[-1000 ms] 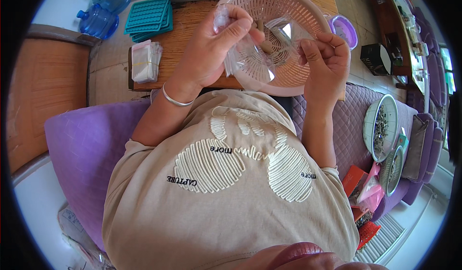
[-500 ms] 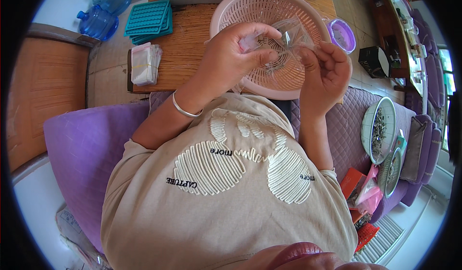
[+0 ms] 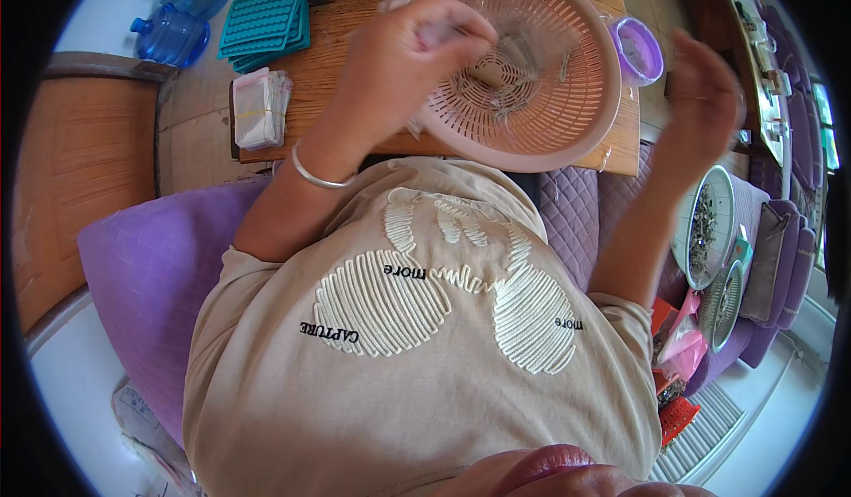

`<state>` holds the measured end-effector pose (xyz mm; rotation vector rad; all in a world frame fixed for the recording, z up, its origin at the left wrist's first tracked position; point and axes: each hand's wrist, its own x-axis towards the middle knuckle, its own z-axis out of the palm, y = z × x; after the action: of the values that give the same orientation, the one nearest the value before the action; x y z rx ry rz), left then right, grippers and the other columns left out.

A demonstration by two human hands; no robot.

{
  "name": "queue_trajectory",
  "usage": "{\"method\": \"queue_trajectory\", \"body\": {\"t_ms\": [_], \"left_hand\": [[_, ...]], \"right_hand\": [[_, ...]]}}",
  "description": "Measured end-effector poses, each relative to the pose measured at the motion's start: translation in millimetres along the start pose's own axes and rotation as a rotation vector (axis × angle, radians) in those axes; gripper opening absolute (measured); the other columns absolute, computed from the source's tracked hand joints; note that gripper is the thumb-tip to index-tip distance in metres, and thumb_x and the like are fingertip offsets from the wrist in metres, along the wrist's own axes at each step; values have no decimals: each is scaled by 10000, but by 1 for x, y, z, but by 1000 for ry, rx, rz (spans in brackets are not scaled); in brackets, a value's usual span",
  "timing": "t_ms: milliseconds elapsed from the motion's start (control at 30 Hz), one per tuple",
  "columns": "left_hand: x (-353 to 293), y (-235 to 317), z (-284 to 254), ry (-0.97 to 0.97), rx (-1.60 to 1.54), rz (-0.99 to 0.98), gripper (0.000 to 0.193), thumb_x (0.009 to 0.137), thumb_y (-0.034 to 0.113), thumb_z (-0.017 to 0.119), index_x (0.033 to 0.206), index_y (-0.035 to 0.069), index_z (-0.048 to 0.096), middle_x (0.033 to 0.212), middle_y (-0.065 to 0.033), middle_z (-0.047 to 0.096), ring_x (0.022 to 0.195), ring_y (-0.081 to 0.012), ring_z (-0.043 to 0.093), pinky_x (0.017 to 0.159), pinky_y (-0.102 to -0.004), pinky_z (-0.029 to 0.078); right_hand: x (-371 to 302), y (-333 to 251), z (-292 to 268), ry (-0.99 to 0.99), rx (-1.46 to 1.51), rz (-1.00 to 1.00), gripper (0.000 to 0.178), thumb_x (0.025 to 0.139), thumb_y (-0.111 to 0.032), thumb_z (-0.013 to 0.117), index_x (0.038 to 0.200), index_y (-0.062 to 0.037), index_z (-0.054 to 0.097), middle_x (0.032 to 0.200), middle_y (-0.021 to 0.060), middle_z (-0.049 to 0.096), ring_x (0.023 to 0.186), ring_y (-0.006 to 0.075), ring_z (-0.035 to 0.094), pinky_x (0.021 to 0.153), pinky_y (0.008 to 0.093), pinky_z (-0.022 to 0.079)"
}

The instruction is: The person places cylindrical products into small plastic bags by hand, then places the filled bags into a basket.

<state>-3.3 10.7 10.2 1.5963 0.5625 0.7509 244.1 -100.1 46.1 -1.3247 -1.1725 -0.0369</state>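
My left hand [image 3: 403, 64], slightly blurred, is over the left side of a pink slotted plastic basket [image 3: 541, 153]. Its thumb and fingers pinch a clear plastic bag [image 3: 542, 46], which spreads smeared over the basket. Thin pieces too small to name lie at the bottom of the basket. My right hand [image 3: 700, 102] is off to the right, away from the bag and beyond the table edge. Motion smears its fingers, so their grip cannot be made out. Between that hand and the basket sits a small purple round container [image 3: 636, 52].
On the wooden table [image 3: 332, 49], left of the basket, are a banded stack of clear bags [image 3: 261, 111] and teal trays [image 3: 261, 23]. Blue water jugs [image 3: 173, 36] stand at far left. On the purple sofa at right, a pale green basket [image 3: 705, 231] holds small dark pieces.
My right hand has left the clear bag and swung right, past the basket's rim. My left hand keeps the bag and has shifted slightly up and left.
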Motion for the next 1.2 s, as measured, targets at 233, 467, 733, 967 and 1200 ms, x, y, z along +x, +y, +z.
{"method": "queue_trajectory", "body": {"t_ms": [233,467,733,967,1200], "left_hand": [[4,-7,-24,268,-277,14,152,923,185,646,990,50,630,775,-25,647,554,-6,426,470,-152,325],[-6,-7,-12,237,-342,-3,180,945,220,619,1011,54,604,747,-7,600,547,-28,400,480,-164,311],[-14,-10,-11,330,-365,9,189,939,206,627,1024,44,580,846,-47,656,549,-29,411,479,-169,320],[-6,-18,20,339,-316,23,418,837,182,751,1103,0,485,923,-67,637,677,-88,587,578,-219,520],[-11,4,47,218,-707,120,555,820,187,771,1189,10,396,1091,-122,580,790,-135,613,674,-240,548]], "right_hand": [[60,73,-42,-442,-1087,-57,221,805,-175,678,1014,-104,671,1023,168,660,914,323,648,790,409,499],[15,68,85,-1168,-941,104,156,813,-157,642,925,-48,639,884,136,675,829,307,660,747,393,502],[-1,93,109,-1155,-880,72,346,810,-128,649,1115,-3,544,917,200,672,879,330,672,766,413,533],[29,14,71,-635,-101,410,348,893,-119,625,1161,33,465,943,144,640,803,202,673,668,294,555],[-7,-30,63,-267,272,326,338,887,-10,632,1170,30,453,967,110,607,816,153,645,661,250,550]]}}
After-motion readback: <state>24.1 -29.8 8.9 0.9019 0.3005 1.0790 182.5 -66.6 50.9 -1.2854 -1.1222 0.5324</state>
